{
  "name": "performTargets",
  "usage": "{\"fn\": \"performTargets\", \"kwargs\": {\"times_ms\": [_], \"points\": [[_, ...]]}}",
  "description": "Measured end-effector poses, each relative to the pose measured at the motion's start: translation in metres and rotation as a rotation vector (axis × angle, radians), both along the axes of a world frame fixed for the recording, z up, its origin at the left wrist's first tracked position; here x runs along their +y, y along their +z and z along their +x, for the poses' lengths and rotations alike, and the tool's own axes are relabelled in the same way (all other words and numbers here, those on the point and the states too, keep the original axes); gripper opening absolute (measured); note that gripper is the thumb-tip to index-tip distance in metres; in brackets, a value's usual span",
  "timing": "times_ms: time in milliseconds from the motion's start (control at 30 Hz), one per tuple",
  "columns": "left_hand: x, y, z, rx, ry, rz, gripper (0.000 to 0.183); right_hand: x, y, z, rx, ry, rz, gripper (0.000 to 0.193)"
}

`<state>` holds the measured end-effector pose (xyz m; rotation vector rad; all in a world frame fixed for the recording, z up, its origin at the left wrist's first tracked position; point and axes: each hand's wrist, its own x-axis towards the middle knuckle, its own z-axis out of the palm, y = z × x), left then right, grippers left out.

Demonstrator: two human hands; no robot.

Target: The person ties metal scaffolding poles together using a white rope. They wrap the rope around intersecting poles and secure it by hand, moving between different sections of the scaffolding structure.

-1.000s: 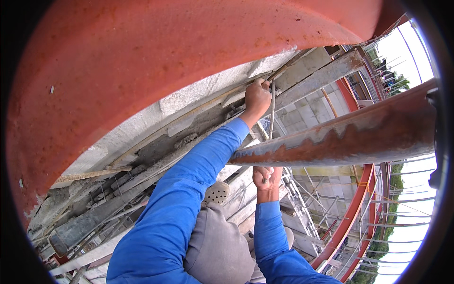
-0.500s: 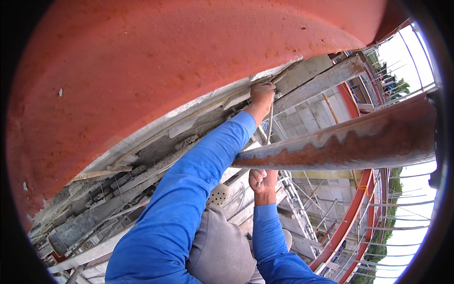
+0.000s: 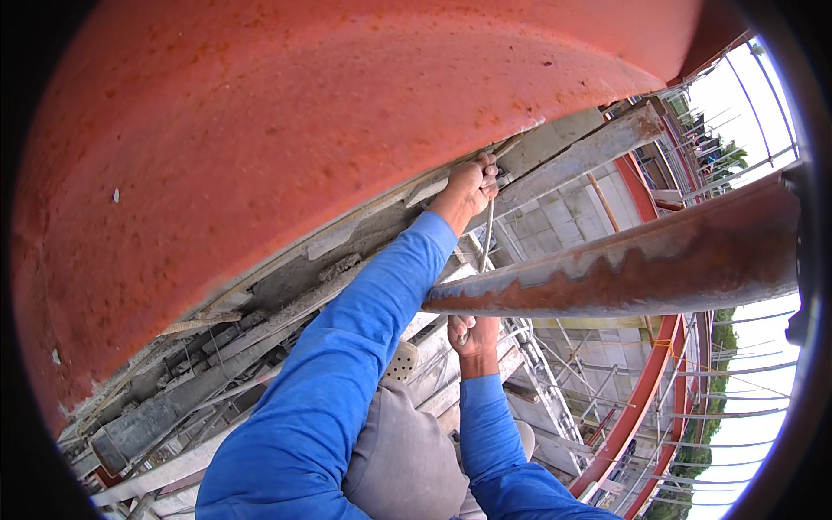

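Note:
My left hand, at the end of a blue sleeve, is closed beside the lower edge of the large red beam. A thin pale cord hangs from its fingers and passes behind the rusty pipe. Just below that pipe, my right hand is closed in a fist. A pale bit like the cord shows between its curled fingers; the pipe hides the stretch between the two hands.
A grey metal-edged plank runs right of my left hand. Rough concrete and timber strips line the beam's underside. Below are scaffold tubes, a curved red beam, my grey-clad knee and a beige perforated clog.
My left hand has turned, its fingers now showing more, and shifted slightly left and down. The cord below it bows more. My right hand has moved slightly left.

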<state>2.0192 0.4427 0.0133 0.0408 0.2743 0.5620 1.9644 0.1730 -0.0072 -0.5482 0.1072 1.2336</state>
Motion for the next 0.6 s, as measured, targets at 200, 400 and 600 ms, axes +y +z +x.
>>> {"fn": "performTargets", "kwargs": {"times_ms": [200,400,600], "points": [[0.007,0.003,-0.001,-0.071,0.033,-0.106,0.022,0.005,-0.007,-0.009,-0.159,-0.021,-0.157,0.038],[0.01,0.0,-0.005,-0.122,0.016,-0.165,0.025,-0.002,0.005,-0.013,-0.168,-0.005,-0.277,0.039],[0.014,-0.014,-0.007,-0.121,0.006,-0.205,0.026,-0.018,0.001,-0.002,0.16,0.032,0.026,0.038]]}}
